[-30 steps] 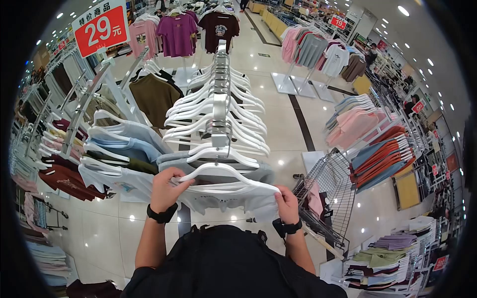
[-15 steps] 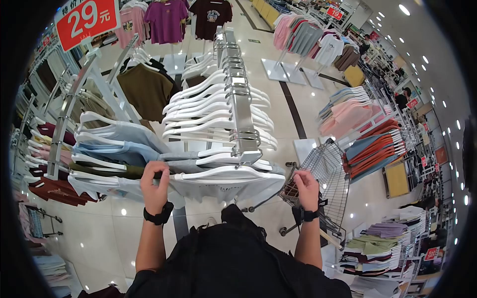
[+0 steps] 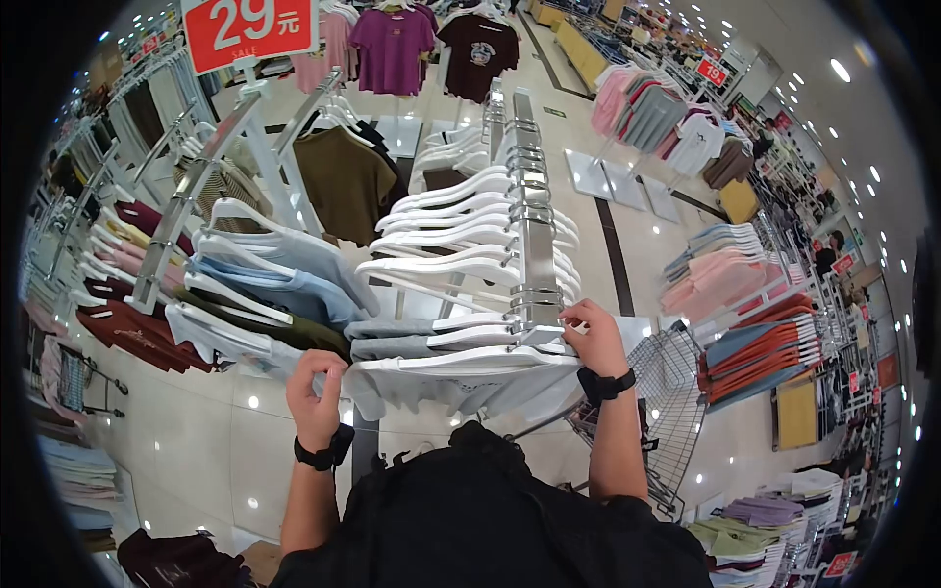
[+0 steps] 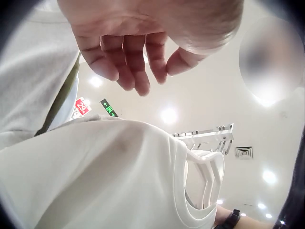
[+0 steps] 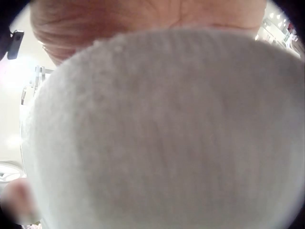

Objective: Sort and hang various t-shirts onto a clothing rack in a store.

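A white T-shirt (image 3: 461, 390) with a print hangs on a white hanger (image 3: 461, 360) at the near end of a metal rail (image 3: 536, 255). My left hand (image 3: 316, 397) is beside its left shoulder, fingers loosely bent and holding nothing. In the left wrist view those fingers (image 4: 135, 71) hang above the white cloth. At the rail's near end is my right hand (image 3: 598, 341), fingertips close to the hangers there. Pale cloth (image 5: 167, 129) fills the right wrist view below the palm (image 5: 143, 14) and hides the fingers, so I cannot tell whether they pinch anything. Grey shirts (image 3: 392, 338) hang just behind.
White hangers (image 3: 451, 220) line the rail farther back. Left of it, blue and olive shirts (image 3: 274, 284) hang on another rack under a red price sign (image 3: 250, 31). A wire shopping cart (image 3: 662, 402) stands at the right, near racks of orange and blue clothes (image 3: 760, 353).
Both hands held the white T-shirt by its hanger; now it hangs on the rail and the left hand has let go. The right hand went off to the right, then came to the rail's end.
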Demonstrator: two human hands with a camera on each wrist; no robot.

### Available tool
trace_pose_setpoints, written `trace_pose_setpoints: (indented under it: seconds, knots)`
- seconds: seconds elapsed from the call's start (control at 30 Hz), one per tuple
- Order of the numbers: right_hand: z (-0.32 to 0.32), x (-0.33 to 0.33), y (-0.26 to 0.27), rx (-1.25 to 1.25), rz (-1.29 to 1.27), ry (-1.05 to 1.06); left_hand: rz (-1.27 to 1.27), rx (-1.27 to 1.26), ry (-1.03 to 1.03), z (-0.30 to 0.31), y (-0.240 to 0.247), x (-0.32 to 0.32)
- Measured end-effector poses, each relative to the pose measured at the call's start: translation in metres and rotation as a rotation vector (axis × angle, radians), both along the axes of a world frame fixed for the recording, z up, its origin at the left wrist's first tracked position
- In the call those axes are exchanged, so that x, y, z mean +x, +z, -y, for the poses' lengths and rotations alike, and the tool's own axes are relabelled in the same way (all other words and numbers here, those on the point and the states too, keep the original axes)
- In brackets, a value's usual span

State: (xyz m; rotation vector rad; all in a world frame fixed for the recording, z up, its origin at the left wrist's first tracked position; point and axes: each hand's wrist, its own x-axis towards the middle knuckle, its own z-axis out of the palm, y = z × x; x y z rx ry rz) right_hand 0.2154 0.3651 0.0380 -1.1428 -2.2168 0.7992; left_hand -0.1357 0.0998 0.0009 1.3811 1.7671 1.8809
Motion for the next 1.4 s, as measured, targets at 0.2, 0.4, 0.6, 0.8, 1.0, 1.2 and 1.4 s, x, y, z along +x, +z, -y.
trace_pose_setpoints:
  seconds: [0.2, 0.4, 0.6, 0.8, 1.0, 1.2, 1.4]
  knots:
    - [-0.013, 0.002, -0.029, -0.291, -0.194, 0.072, 0.065, 0.036, 0.022, 0.019, -0.005, -0.002]
    - [0.006, 0.007, -0.020, -0.069, -0.265, -0.114, 0.080, -0.009, 0.003, 0.033, -0.016, 0.001]
    - [0.019, 0.073, -0.023, 0.057, -0.396, -0.206, 0.155, -0.009, -0.075, 0.026, -0.013, 0.028]
    - [0.031, 0.191, -0.045, 0.104, -0.463, -0.405, 0.089, 0.009, -0.248, -0.005, -0.011, 0.080]
    - [0.070, 0.324, -0.068, 0.040, -0.602, -0.638, -0.102, -0.034, -0.603, -0.053, 0.001, 0.173]
    - [0.097, 0.434, -0.087, -0.126, -0.493, -0.629, -0.305, -0.116, -0.585, -0.112, 0.013, 0.330]
    - [0.088, 0.543, -0.108, -0.248, -0.365, -0.461, -0.535, -0.367, -0.786, -0.155, -0.038, 0.472]
